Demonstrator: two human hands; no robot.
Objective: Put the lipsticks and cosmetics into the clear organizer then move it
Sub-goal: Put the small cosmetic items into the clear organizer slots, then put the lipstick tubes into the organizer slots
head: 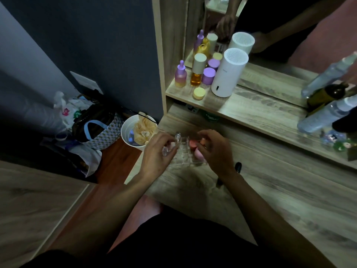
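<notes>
Your clear acrylic organizer (182, 151) sits at frame centre between both hands; left hand (157, 153) pinches a small clear-capped tube (165, 151); right hand (216, 149) curls around a peach sponge (203, 141) (grip uncertain), equally near.

The clear organizer (185, 153) is sitting on the desk (270, 190) near its left edge, between the left hand (158, 153) and right hand (214, 151). Behind it, bottles (195, 74) are standing on a raised shelf (251, 107) (a mirror (280, 26) backing them). A bucket (135, 130) is resting on the floor, left of the desk.
</notes>
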